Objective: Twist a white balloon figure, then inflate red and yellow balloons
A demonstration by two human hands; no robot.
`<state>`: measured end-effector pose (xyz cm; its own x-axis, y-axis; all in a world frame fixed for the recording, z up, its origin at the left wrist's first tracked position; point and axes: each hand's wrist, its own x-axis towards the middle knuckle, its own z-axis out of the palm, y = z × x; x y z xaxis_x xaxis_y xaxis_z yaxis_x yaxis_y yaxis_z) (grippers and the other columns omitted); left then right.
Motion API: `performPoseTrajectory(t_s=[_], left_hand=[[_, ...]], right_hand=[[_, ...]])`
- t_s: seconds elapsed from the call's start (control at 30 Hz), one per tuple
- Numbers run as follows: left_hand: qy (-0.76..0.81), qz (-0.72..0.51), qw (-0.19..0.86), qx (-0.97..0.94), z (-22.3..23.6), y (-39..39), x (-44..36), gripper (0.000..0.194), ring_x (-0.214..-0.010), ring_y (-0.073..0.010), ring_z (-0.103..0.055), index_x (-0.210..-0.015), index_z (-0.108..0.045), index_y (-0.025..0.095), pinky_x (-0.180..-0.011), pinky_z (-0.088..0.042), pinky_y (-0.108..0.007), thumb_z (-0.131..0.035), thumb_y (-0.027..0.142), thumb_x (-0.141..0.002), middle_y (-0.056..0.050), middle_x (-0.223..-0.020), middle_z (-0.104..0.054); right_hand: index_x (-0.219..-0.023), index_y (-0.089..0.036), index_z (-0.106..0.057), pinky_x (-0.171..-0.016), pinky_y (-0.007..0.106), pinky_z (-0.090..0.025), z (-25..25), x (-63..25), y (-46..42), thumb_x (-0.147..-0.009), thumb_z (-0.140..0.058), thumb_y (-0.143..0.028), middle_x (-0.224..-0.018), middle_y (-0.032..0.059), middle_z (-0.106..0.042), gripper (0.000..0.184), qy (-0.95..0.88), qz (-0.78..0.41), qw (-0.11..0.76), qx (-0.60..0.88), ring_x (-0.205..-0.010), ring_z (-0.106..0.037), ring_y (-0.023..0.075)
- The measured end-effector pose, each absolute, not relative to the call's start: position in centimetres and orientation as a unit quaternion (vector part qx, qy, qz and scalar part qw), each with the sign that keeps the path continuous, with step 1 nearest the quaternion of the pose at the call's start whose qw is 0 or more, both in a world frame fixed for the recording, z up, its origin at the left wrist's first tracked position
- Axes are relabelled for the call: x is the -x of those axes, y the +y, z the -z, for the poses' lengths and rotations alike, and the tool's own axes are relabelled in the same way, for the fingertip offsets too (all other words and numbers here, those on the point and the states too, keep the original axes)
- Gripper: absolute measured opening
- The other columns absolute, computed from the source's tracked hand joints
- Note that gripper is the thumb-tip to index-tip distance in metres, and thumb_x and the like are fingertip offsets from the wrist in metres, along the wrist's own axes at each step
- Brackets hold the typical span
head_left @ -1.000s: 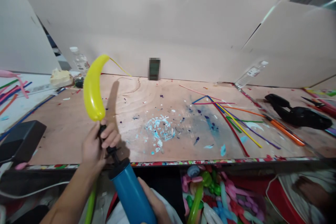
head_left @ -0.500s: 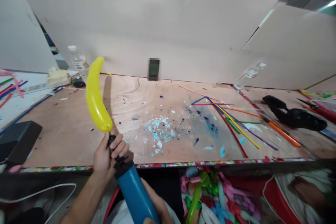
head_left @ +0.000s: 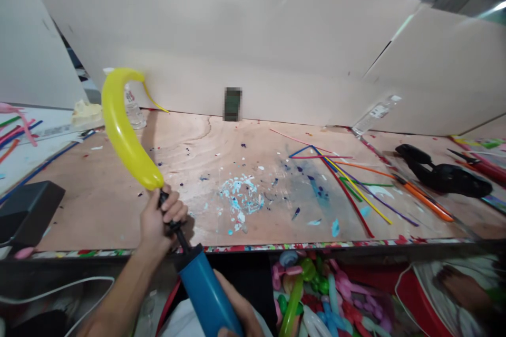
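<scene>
A long yellow balloon (head_left: 120,129), partly inflated and curved, rises from the black nozzle end of a blue hand pump (head_left: 209,289). Its thin uninflated tail reaches back toward the wall. My left hand (head_left: 164,218) is closed around the black nozzle and handle, with the balloon's neck at its thumb and fingers. Below the table edge, my right hand (head_left: 239,303) wraps round the blue barrel, its fingers partly hidden behind it. A length of black rod shows between handle and barrel.
Several uninflated balloons (head_left: 348,184) lie right of centre, near an orange marker-like tool (head_left: 427,200) and a black object (head_left: 446,174). Bottles (head_left: 375,115) stand by the wall. Twisted balloons (head_left: 316,295) fill the space below. A person's hand (head_left: 462,284) shows at far right.
My left hand has moved up and slightly left, drawing the handle away from the barrel so more rod shows. The yellow balloon has grown longer and bends further left, now overlapping the left bottle.
</scene>
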<state>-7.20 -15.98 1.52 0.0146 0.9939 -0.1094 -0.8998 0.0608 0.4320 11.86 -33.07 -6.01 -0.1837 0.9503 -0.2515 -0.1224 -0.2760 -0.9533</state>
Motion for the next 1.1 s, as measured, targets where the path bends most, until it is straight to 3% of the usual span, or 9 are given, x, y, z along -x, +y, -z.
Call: performPoseTrajectory(t_s=[0.13,0.27,0.43,0.57,0.67,0.83,0.93,1.0,1.1], left_hand=[[0.211,-0.652,0.721,-0.102,-0.7,-17.3,4.4,0.010,-0.028,-0.0046,-0.031,-0.085,-0.049,0.019,-0.033,-0.028,-0.017,-0.050,0.025,-0.093,0.010,-0.049,-0.035],[0.236,-0.635,0.724,-0.126,-0.5,-17.6,3.7,0.012,-0.029,-0.0044,-0.027,-0.084,-0.047,0.020,-0.036,-0.028,-0.018,-0.053,0.027,-0.091,0.010,-0.050,-0.033],[0.282,-0.597,0.729,-0.180,-0.4,-19.6,2.0,0.024,-0.047,-0.0100,-0.047,-0.078,-0.048,0.019,-0.055,-0.045,-0.025,-0.063,0.037,-0.083,0.004,-0.058,-0.048],[0.324,-0.580,0.719,-0.205,-0.8,-21.3,1.1,0.030,-0.061,-0.0131,-0.053,-0.076,-0.051,0.018,-0.061,-0.046,-0.025,-0.068,0.043,-0.078,-0.001,-0.067,-0.058],[0.333,-0.566,0.718,-0.230,-0.8,-21.9,0.8,0.032,-0.059,-0.0135,-0.053,-0.074,-0.052,0.018,-0.060,-0.047,-0.026,-0.068,0.046,-0.077,-0.001,-0.065,-0.058],[0.362,-0.554,0.702,-0.263,-1.6,-19.8,1.4,0.028,-0.047,-0.0121,-0.045,-0.067,-0.048,0.019,-0.051,-0.043,-0.024,-0.056,0.041,-0.082,0.001,-0.052,-0.053],[0.380,-0.637,0.597,-0.304,-3.8,-15.9,3.8,0.030,-0.049,-0.0142,-0.050,-0.056,-0.036,0.021,-0.062,-0.048,-0.025,-0.047,0.030,-0.082,0.003,-0.041,-0.043],[0.425,-0.627,0.492,-0.428,-5.2,-13.1,5.7,0.033,-0.047,-0.0146,-0.048,-0.051,-0.033,0.021,-0.065,-0.047,-0.027,-0.041,0.026,-0.082,0.002,-0.037,-0.040],[0.523,-0.485,0.332,-0.617,-6.0,-10.4,7.8,0.038,-0.047,-0.0151,-0.047,-0.047,-0.044,0.020,-0.054,-0.034,-0.025,-0.042,0.026,-0.084,-0.002,-0.042,-0.049]], right_hand=[[-0.146,-0.022,-0.040,-0.077,0.037,-0.051,3.7,-12.0,-32.5,-0.065,-0.069,-0.072,-0.105,0.0114,-0.066,0.100,-0.343,-0.739,0.394,0.426,-0.082,-0.064,0.0226],[-0.150,-0.016,-0.029,-0.056,0.025,-0.044,3.6,-12.0,-32.0,-0.066,-0.070,-0.070,-0.072,0.0024,-0.061,0.108,-0.306,-0.794,0.362,0.380,-0.056,-0.055,0.0128],[-0.149,-0.015,-0.023,-0.059,0.026,-0.044,3.4,-11.8,-31.4,-0.074,-0.064,-0.070,-0.065,-0.0003,-0.059,0.101,-0.297,-0.806,0.351,0.374,-0.057,-0.058,0.0137],[-0.138,-0.019,-0.040,-0.056,0.026,-0.045,2.1,-10.9,-29.4,-0.073,-0.066,-0.070,-0.071,0.0009,-0.062,0.087,-0.337,-0.797,0.365,0.342,-0.053,-0.057,0.0129],[-0.131,-0.022,-0.047,-0.052,0.028,-0.047,1.5,-9.5,-28.0,-0.072,-0.065,-0.069,-0.076,0.0019,-0.065,0.077,-0.295,-0.796,0.385,0.362,-0.051,-0.059,0.0146],[-0.109,-0.018,-0.049,-0.038,0.025,-0.044,2.5,-7.1,-27.3,-0.075,-0.060,-0.065,-0.061,0.0002,-0.062,0.059,-0.243,-0.826,0.387,0.331,-0.036,-0.053,0.0135],[-0.092,-0.018,-0.049,-0.036,0.023,-0.041,1.9,-8.0,-27.8,-0.074,-0.059,-0.068,-0.060,0.0003,-0.059,0.054,-0.308,-0.822,0.361,0.314,-0.035,-0.050,0.0119],[-0.094,-0.017,-0.053,-0.042,0.025,-0.045,-0.1,-10.4,-28.1,-0.077,-0.055,-0.069,-0.067,0.0029,-0.062,0.055,-0.390,-0.779,0.345,0.348,-0.042,-0.054,0.0129],[-0.104,-0.017,-0.061,-0.074,0.034,-0.051,-4.7,-15.4,-26.7,-0.085,-0.053,-0.060,-0.097,0.0107,-0.068,0.047,-0.599,-0.534,0.344,0.488,-0.083,-0.065,0.0214]])
